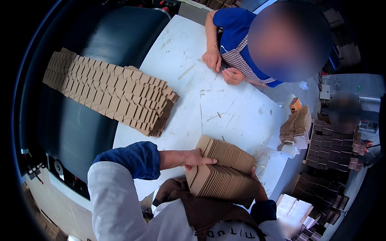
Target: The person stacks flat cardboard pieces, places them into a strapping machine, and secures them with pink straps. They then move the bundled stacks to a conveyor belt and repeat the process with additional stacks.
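Observation:
A thick stack of flat brown cardboard pieces [227,162] sits between my two hands at the near edge of the white table, close against my apron. My left hand [198,159] presses on its left end, the fingers reaching over the top edges. At the stack's right end my right hand [255,176] grips it, with most of its fingers hidden behind the cardboard. To the left, a long overlapping row of folded cardboard pieces [116,92] lies across the dark conveyor belt, its near end spilling onto the table.
A co-worker in a blue shirt and checked apron [237,54] leans on the far side of the white table [189,76]. On its right stand another cardboard stack [296,124], a white roll [288,150] and clear plastic [263,158]. The dark belt [120,32] borders the left.

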The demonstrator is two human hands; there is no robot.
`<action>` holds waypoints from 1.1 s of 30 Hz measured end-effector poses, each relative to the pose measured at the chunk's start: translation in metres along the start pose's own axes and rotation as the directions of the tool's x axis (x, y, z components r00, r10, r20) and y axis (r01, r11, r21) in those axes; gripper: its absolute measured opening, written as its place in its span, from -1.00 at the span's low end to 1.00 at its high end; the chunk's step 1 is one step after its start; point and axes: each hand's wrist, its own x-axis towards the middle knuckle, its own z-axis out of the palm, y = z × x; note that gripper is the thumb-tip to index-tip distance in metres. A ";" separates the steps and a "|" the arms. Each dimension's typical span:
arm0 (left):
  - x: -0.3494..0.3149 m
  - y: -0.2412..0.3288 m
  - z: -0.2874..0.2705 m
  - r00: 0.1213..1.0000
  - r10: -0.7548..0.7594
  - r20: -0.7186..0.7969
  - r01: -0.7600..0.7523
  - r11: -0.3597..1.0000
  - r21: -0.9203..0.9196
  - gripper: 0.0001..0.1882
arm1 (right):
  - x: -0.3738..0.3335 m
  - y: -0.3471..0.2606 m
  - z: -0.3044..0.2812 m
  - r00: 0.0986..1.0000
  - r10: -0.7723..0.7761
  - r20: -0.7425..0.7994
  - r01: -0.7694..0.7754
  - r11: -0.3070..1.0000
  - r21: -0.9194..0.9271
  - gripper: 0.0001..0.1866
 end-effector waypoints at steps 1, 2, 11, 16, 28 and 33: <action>-0.001 0.001 0.000 1.000 0.001 -0.001 -0.001 1.000 -0.003 0.18 | -0.001 -0.001 0.001 1.000 -0.002 0.002 0.002 1.000 0.001 -0.24; -0.002 0.001 0.001 1.000 0.003 -0.003 -0.003 1.000 -0.007 0.17 | -0.001 -0.003 0.001 1.000 -0.005 0.001 0.005 1.000 0.000 -0.24; -0.031 0.018 0.007 1.000 0.030 -0.001 -0.030 0.998 -0.051 0.21 | -0.005 -0.018 0.005 1.000 -0.020 0.017 0.020 1.000 0.007 -0.25; -0.047 0.024 0.014 0.999 0.042 0.020 -0.039 0.990 -0.135 0.21 | -0.017 -0.027 0.003 0.999 -0.034 0.039 0.033 0.999 0.024 -0.26; -0.077 0.045 0.029 0.999 -0.037 0.026 0.041 0.975 -0.218 0.01 | -0.067 -0.065 -0.004 0.991 -0.094 0.096 0.090 0.995 0.050 -0.27; -0.073 0.043 0.028 0.997 -0.051 0.062 0.064 0.971 -0.230 0.09 | -0.073 -0.070 -0.008 0.987 -0.119 0.104 0.114 0.992 0.052 -0.27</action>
